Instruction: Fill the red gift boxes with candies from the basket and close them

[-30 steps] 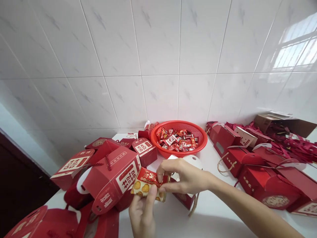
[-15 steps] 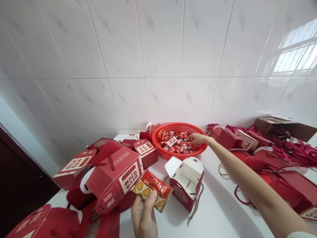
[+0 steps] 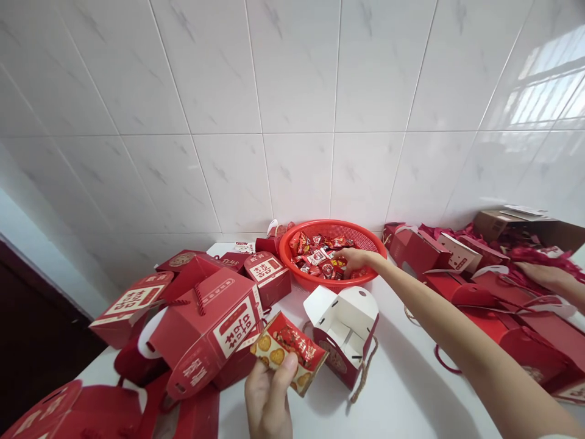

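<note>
My left hand (image 3: 270, 393) pinches a cookie packet (image 3: 292, 350), red and gold with heart-shaped cookies printed on it, thumb on the front. Just right of it stands an open gift box (image 3: 343, 341), dark red outside and white inside, with a twine handle (image 3: 364, 369) hanging at its side. My right hand (image 3: 357, 261) reaches into the red plastic basket (image 3: 336, 227), its fingers apart among the wrapped candies (image 3: 315, 256). Candies partly hide the fingertips.
Closed red gift boxes (image 3: 219, 323) crowd the left. More red boxes (image 3: 484, 286) lie on the right, near an open cardboard carton (image 3: 489, 225). Another person's hand (image 3: 542, 274) reaches in at the far right. A tiled wall (image 3: 297, 171) stands behind the white table (image 3: 393, 390).
My right hand has moved left within the basket. The cookie packet has shifted slightly right in my left hand. Another person's hand has appeared at the far right.
</note>
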`<state>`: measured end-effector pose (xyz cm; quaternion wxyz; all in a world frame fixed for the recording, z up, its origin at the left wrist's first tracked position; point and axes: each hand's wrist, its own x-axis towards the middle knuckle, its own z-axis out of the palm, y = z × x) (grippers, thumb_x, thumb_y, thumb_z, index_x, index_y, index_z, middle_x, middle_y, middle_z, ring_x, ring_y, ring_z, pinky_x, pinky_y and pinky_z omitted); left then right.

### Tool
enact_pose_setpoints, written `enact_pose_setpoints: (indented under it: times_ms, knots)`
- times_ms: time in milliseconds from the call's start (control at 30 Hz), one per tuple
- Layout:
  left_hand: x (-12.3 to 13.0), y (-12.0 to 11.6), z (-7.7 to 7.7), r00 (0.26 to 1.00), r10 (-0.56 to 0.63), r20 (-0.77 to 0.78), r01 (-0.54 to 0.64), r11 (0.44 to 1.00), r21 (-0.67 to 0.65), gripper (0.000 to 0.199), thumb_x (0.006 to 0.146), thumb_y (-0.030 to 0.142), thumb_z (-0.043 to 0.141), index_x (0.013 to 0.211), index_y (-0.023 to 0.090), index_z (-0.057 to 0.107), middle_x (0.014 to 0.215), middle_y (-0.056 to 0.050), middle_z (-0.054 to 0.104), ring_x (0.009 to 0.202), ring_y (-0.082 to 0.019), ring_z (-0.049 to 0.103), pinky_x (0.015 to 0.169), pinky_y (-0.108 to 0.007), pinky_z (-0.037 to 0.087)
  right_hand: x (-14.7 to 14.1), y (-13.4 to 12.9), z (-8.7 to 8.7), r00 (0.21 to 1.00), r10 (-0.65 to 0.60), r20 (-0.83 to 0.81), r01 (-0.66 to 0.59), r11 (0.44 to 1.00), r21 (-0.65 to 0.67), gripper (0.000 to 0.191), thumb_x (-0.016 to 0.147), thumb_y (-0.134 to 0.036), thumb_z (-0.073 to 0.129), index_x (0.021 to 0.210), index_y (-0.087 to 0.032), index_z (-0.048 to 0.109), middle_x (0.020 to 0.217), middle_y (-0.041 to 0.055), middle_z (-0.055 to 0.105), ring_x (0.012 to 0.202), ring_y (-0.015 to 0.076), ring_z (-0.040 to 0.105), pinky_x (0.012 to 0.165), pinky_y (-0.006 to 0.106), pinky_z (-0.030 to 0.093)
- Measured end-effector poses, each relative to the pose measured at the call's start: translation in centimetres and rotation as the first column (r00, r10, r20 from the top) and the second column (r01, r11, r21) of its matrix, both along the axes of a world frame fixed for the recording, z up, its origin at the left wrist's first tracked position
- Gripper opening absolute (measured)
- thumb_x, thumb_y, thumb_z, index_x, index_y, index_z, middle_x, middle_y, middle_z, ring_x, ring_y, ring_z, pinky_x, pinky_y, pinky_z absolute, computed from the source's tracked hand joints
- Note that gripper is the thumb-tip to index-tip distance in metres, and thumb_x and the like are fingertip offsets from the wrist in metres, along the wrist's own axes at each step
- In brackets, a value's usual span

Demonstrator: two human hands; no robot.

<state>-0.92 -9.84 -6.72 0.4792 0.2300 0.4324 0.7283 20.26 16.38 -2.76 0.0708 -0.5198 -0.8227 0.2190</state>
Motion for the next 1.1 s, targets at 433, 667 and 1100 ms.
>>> enact_pose_setpoints:
  times_ms: [433, 667, 1100]
  knots:
    - [0.32, -0.29, 0.49, 0.999, 0.044, -0.021, -0.044, 0.999, 0.000, 0.046, 0.062, 0.045, 0.087, 0.096, 0.015, 0.078, 0.080, -0.003, 0.075, 0.081, -0.022, 0.071, 0.076, -0.025, 0.057, 0.11, -0.52, 1.14, 0.782, -0.083, -0.617, -0.041, 0.982, -0.184, 0.043, 0.064, -0.046, 0.086, 0.093, -0.019, 0.068, 0.088, 0.0031, 0.071, 0.080, 0.0183, 0.067, 0.071, 0.028, 0.056]
    - [0.40, -0.32, 0.54, 0.999, 0.029, -0.033, -0.029, 1.000, 0.010, 0.045, 0.062, 0.043, 0.086, 0.096, 0.015, 0.077, 0.084, -0.006, 0.076, 0.086, -0.026, 0.071, 0.074, -0.028, 0.057, 0.26, -0.44, 1.10, 0.666, -0.165, -0.727, -0.074, 0.956, -0.285, 0.048, 0.056, -0.047, 0.092, 0.083, -0.017, 0.066, 0.081, 0.0017, 0.067, 0.079, 0.0155, 0.066, 0.072, 0.028, 0.057]
    - [-0.23, -0.04, 0.37, 0.991, -0.104, -0.089, 0.104, 0.995, -0.011, 0.052, 0.065, 0.043, 0.086, 0.106, 0.013, 0.075, 0.091, -0.009, 0.076, 0.095, -0.031, 0.071, 0.081, -0.032, 0.057, 0.37, -0.26, 0.74, 0.731, -0.168, -0.662, -0.001, 0.969, -0.246, 0.048, 0.057, -0.044, 0.093, 0.086, -0.014, 0.070, 0.086, 0.0035, 0.070, 0.076, 0.0155, 0.066, 0.063, 0.025, 0.055]
